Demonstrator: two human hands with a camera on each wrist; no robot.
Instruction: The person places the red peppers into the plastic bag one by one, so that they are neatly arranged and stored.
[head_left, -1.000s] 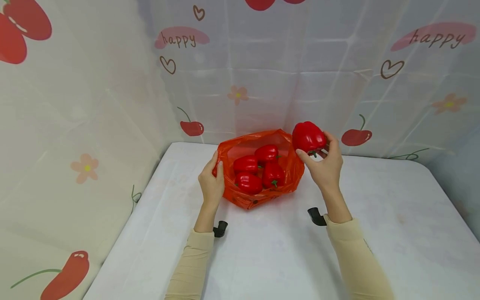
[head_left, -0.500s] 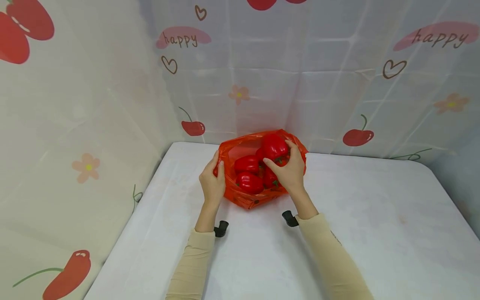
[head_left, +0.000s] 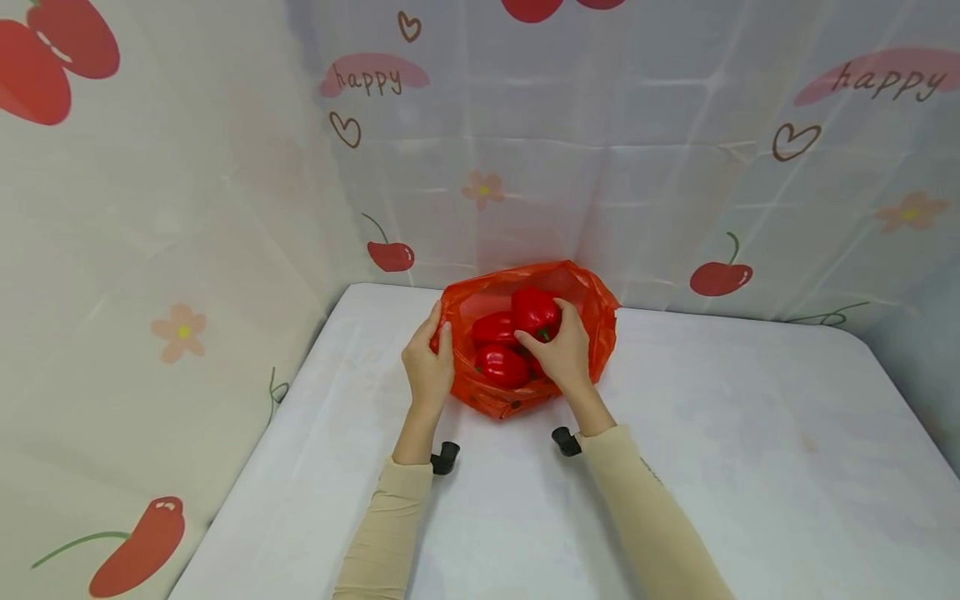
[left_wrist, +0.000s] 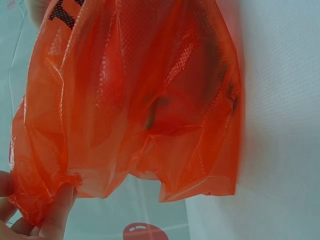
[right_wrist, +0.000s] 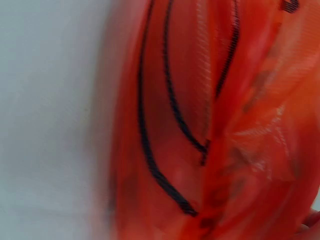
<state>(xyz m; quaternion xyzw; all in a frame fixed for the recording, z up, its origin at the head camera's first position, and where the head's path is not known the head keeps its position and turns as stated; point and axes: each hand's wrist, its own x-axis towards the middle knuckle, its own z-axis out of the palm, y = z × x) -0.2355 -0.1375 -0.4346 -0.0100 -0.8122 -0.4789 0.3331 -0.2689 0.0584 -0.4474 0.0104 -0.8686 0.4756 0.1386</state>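
Observation:
An orange-red plastic bag [head_left: 487, 402] stands with its mouth spread on the table, several red bell peppers [head_left: 504, 367] inside. My left hand [head_left: 427, 362] pinches the bag's left rim between thumb and fingers; the left wrist view shows the fingers [left_wrist: 59, 210] on the gathered plastic [left_wrist: 110, 150]. Within the bag's mouth, my right hand [head_left: 564, 346] holds a red bell pepper [head_left: 534, 311] with its green stem toward the palm. That pepper sits over the others and partly hides them. In the right wrist view the bag [right_wrist: 170, 125] with black print fills most of the frame.
The white table [head_left: 720, 467] stretches out to the right and in front of the bag. Close behind the bag rises a pale curtain [head_left: 600, 167] printed with cherries, flowers and hearts. A black curved piece [head_left: 446, 458] shows at each wrist.
My right hand has carried the bell pepper from beyond the bag's right rim leftward and down into its mouth. My left hand keeps its hold on the rim.

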